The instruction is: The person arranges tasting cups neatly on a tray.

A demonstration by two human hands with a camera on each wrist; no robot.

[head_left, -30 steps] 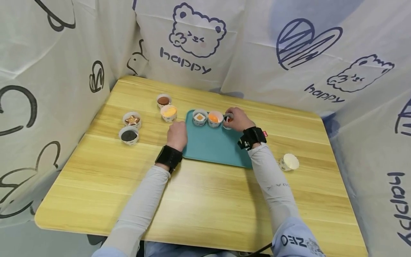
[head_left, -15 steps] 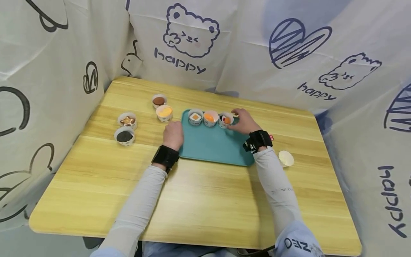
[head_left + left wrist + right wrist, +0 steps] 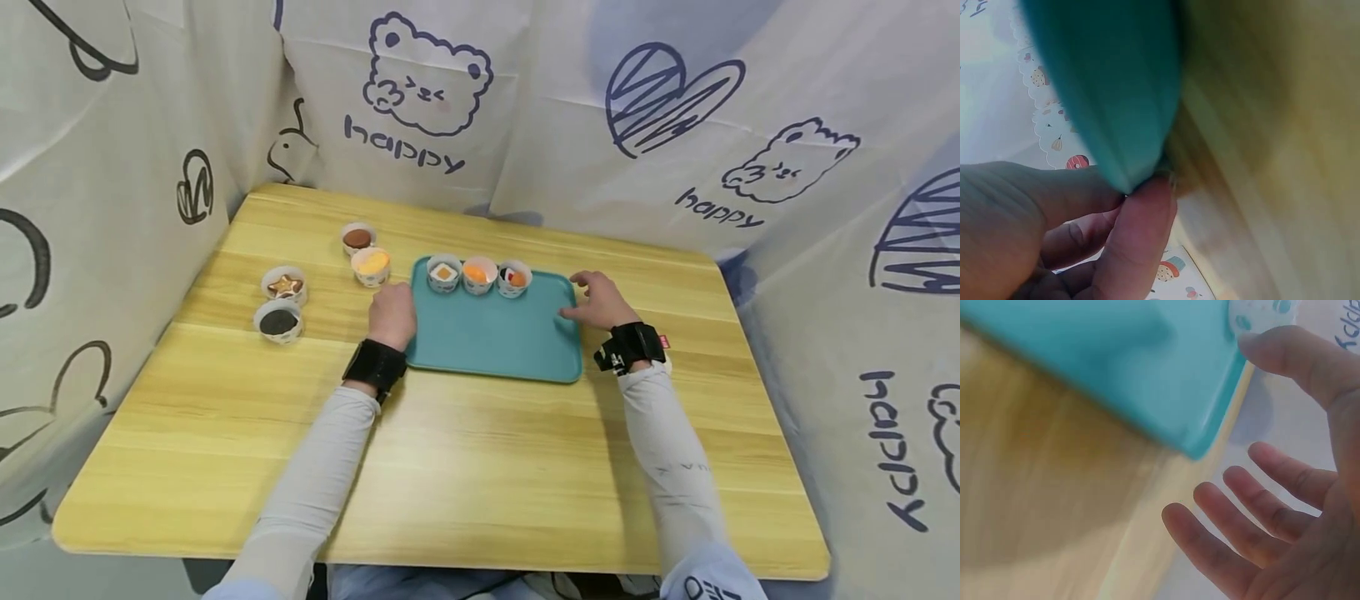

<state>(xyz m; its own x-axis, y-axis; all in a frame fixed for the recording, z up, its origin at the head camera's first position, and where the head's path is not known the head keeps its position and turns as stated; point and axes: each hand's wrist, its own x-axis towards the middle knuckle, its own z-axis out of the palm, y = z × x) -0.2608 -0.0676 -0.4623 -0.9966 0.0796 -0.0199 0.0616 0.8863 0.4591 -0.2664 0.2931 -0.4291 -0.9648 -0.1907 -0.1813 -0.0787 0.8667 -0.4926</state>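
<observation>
Three printed cups (image 3: 478,289) stand along the teal tray's (image 3: 495,337) far edge | my left hand (image 3: 392,317) pinches its left edge | my right hand (image 3: 600,305), fingers apart, holds nothing by its right | lifting one-sided might tilt it, sliding cups

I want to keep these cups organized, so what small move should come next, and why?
Perhaps the right hand should fetch the yellow-filled cup, which stands off the tray. That hand is open and empty, the left hand pinches the tray's left edge, and the three cups on it leave bare space at the row's right end.
</observation>
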